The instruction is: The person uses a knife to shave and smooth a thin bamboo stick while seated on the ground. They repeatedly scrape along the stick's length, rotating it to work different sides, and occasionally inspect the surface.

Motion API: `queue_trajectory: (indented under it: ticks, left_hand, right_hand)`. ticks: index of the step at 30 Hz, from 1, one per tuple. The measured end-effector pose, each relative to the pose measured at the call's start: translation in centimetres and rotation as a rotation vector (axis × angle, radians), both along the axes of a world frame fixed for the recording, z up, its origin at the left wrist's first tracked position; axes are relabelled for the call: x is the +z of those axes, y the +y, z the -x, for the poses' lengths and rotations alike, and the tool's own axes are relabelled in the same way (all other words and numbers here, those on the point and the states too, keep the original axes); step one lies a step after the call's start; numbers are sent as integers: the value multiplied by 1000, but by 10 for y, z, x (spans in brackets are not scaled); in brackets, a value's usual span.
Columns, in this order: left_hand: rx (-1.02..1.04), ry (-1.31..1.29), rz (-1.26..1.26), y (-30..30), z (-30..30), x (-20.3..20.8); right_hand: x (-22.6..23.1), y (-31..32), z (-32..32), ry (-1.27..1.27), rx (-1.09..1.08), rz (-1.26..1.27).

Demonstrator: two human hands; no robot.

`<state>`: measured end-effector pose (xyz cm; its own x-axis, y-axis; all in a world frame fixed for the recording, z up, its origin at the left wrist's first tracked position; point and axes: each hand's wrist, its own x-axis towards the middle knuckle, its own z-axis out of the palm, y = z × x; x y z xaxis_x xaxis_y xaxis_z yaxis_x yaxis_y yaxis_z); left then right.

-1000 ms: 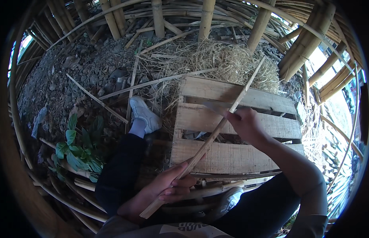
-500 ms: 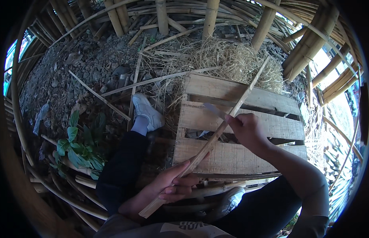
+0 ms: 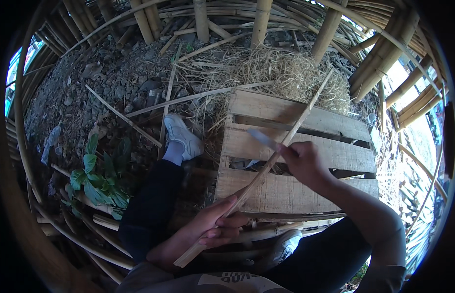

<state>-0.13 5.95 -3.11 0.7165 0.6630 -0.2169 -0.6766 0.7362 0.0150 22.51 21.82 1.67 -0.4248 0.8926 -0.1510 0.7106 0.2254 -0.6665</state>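
Note:
A long pale bamboo strip [image 3: 308, 108] runs slantwise from my lap up over the slatted wooden crate [image 3: 305, 193]. Fingers wrapped round its lower part, my left hand [image 3: 217, 222] grips the strip near the crate's front left corner. My right hand [image 3: 303, 158] is closed on a knife whose handle is hidden in the fist. The knife's blade [image 3: 264, 139] points left and lies across the strip, above the crate's middle slat. Whether the edge bites into the strip cannot be made out.
Fine shavings [image 3: 286, 71] are heaped behind the crate. Loose bamboo strips [image 3: 122, 115] lie on the stony ground to the left. A leafy plant [image 3: 98, 180] grows at the left, near my shoe [image 3: 183, 137]. Bamboo posts [image 3: 260, 24] stand at the back.
The knife blade has tilted slightly and shows more of its flat side. My left hand and the strip have shifted a little to the right.

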Motion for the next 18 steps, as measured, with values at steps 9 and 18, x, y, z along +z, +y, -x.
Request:
queue_trajectory:
  ticks: [9, 18]
  left_hand:
    - [12, 27, -56, 3, 1, 5]
    - [-8, -80, 2, 4, 1, -1]
  right_hand:
    - [2, -12, -1, 36, 123, -15]
    - [-5, -31, 3, 112, 207, -155]
